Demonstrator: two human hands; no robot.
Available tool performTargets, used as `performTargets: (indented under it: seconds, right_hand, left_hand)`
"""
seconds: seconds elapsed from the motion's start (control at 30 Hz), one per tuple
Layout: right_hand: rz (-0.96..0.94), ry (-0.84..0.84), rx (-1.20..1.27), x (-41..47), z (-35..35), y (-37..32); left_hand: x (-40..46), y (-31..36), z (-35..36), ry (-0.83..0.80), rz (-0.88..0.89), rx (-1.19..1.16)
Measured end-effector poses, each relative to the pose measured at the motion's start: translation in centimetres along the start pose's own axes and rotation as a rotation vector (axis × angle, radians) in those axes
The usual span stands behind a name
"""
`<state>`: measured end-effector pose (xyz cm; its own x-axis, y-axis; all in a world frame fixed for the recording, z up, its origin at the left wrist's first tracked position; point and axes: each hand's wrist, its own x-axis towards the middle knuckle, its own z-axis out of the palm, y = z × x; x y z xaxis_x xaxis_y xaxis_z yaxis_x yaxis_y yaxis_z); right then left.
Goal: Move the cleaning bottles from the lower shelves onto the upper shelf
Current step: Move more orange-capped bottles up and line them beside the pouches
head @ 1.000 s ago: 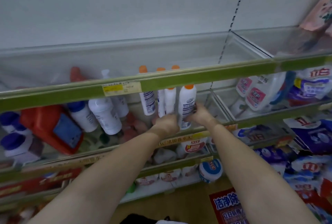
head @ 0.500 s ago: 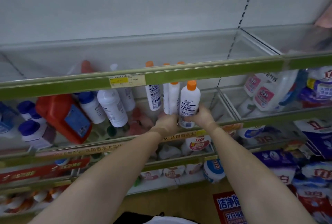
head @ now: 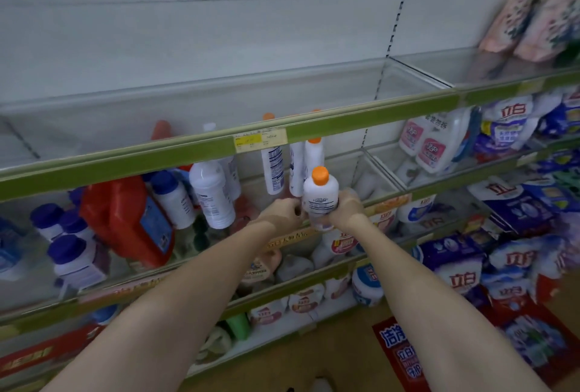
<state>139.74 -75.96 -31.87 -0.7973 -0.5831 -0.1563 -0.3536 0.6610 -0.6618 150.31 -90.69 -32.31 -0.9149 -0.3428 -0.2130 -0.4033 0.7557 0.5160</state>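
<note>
A white bottle with an orange cap [head: 320, 195] is held between both hands in front of the lower shelf. My left hand [head: 284, 214] grips its left side and my right hand [head: 346, 208] its right side. The bottle is out past the shelf's front rail, tilted slightly toward me. Behind it stand more orange-capped white bottles [head: 273, 168] on the lower shelf. The upper shelf [head: 188, 115], with a green front rail [head: 361, 123] and clear guard, holds nothing in this section.
On the lower shelf to the left are a white bottle [head: 212, 193], blue-capped bottles [head: 171, 195] and a red jug [head: 125, 222]. Detergent bags [head: 508, 124] fill the right-hand shelves. Pink refill pouches [head: 533, 8] hang at upper right. A yellow price tag [head: 259, 140] sits on the rail.
Both hands have pulled the orange-capped bottle out of the lower shelf toward me and slightly upward. The view has tilted up, showing more of the upper shelf.
</note>
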Motion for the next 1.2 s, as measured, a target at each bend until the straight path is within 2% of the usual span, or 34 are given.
performTargets:
  seconds: [0.1,0.3,0.43,0.53,0.63,0.77,0.93,1.1,1.2]
  right_hand:
    - [0.103,-0.112,0.024,-2.8,1.8,-1.2]
    - [0.142,-0.325,0.048,-9.3,6.4,-3.1]
    - [0.194,-0.448,0.097,-12.8,10.3,-4.1]
    - [0.23,-0.515,0.129,-14.3,13.3,-5.0]
    - [0.271,-0.603,0.114,-14.9,16.3,-5.5]
    - [0.271,-0.744,0.078,-15.9,19.0,-6.3]
    - [0.29,-0.814,0.048,-16.6,22.0,-5.8]
    - [0.274,-0.937,0.077,-16.9,23.2,-5.2]
    - [0.241,-0.946,0.07,-16.9,23.5,-4.8]
  left_hand:
    - [-2.5,-2.6,-0.5,0.01,0.014,-0.128]
    - [-7.6,-7.8,-0.7,-0.055,-0.021,-0.235]
    - [-11.4,-11.3,0.2,-0.257,-0.003,-0.512]
    - [-14.1,-13.4,0.8,-0.317,-0.085,-0.647]
    - [-16.0,-15.4,1.4,-0.28,-0.146,-0.694]
    - [-18.1,-17.3,1.6,-0.207,-0.256,-0.949]
    - [-20.1,-18.8,3.1,-0.12,-0.396,-1.075]
    - [-21.1,-18.4,4.4,-0.045,-0.532,-1.07]
    - [-21.2,-17.8,4.5,-0.02,-0.593,-1.02]
